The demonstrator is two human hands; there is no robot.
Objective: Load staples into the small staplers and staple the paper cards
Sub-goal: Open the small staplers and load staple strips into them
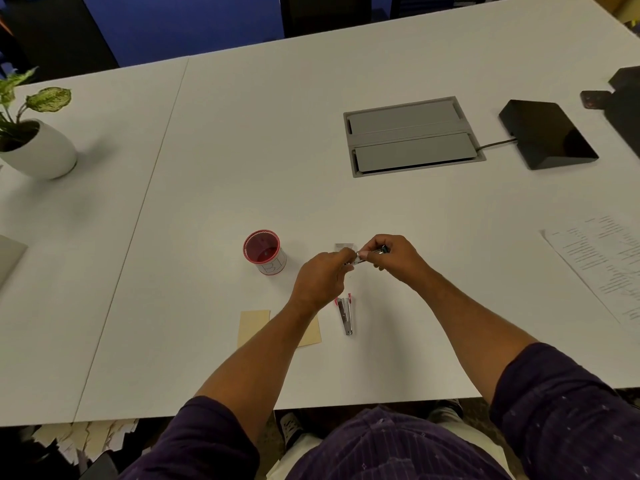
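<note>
Red-lined cup (265, 251), contents unclear

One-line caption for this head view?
Both hands, left hand and right hand, hold a small stapler above the table; pink-tipped stapler lies beside tan cards.

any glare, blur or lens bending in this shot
Head view: the table edges bow from wide-angle distortion; a soft sheen shows on the black box; both hands, left hand and right hand, and the small stapler they hold look slightly soft; lighting is even, shadows faint.
</note>
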